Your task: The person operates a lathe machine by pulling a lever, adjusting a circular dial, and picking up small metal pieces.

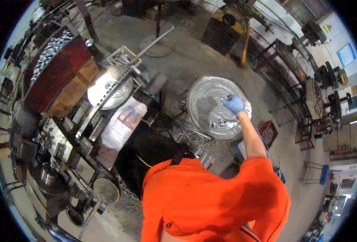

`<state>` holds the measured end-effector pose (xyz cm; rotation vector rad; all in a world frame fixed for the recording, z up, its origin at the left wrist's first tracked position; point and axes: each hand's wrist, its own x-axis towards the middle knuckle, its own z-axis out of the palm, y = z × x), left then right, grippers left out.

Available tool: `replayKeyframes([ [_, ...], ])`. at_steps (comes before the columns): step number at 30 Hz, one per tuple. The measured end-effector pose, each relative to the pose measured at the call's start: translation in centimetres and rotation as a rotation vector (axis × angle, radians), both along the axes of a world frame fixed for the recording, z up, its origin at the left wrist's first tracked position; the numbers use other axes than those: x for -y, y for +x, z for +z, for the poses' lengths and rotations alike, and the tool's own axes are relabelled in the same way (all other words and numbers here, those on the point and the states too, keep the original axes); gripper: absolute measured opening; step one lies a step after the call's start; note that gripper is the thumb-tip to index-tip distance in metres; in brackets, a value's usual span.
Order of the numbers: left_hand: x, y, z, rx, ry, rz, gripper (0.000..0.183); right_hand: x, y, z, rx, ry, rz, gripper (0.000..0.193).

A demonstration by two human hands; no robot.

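Observation:
My right hand, in a blue glove, is over the right half of a round metal disc pierced with rows of small holes. Its fingers are bent together and point left; whatever they hold is too small to make out. Just below the hand, shiny small metal pieces lie on the disc. More bright metal shows at the disc's right rim, beside my wrist. My left hand is out of view; only the orange sleeve on that side shows.
On the left are a red bin of small metal parts, a shiny round plate under a long perforated bar, and a printed sheet. Metal scraps litter the floor below the disc. A red box stands right of my forearm.

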<state>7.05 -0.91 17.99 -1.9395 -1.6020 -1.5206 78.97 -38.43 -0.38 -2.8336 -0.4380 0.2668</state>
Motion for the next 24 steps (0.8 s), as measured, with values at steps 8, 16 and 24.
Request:
replayKeyframes([
  [8, 3.8, 0.2, -1.4, 0.09, -0.375, 0.025, 0.036, 5.1, -5.3, -5.1, -0.177, -0.271, 0.209, 0.053],
  [16, 3.3, 2.2, -0.9, 0.052, -0.361, -0.012, 0.038, 2.9, -3.6, -5.3, -0.301, -0.338, 0.235, 0.053],
  [24, 4.6, 2.9, -0.8, -0.012, -0.362, -0.006, 0.042, 1.7, -2.6, -5.9, -0.224, -0.523, 0.346, 0.059],
])
